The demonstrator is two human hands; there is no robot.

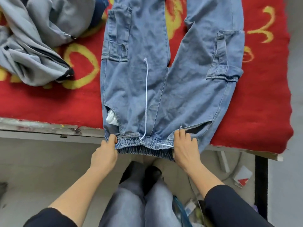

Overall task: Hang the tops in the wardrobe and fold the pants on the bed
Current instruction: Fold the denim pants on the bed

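Light blue denim cargo pants (164,82) lie flat on the bed, legs pointing away from me, elastic waistband hanging over the near edge. A white drawstring (146,95) runs up the front. My left hand (105,154) pinches the left end of the waistband. My right hand (185,148) grips the right end, fingers pressed on the fabric by the pocket opening. A grey zip-up top (37,40) lies crumpled at the far left of the bed.
The bed carries a red blanket with yellow patterns (262,95); its near edge (41,128) is a worn board. A dark blue garment (98,10) peeks out behind the grey top. Cables, a hose and packets (242,176) litter the floor at the right, beside my legs.
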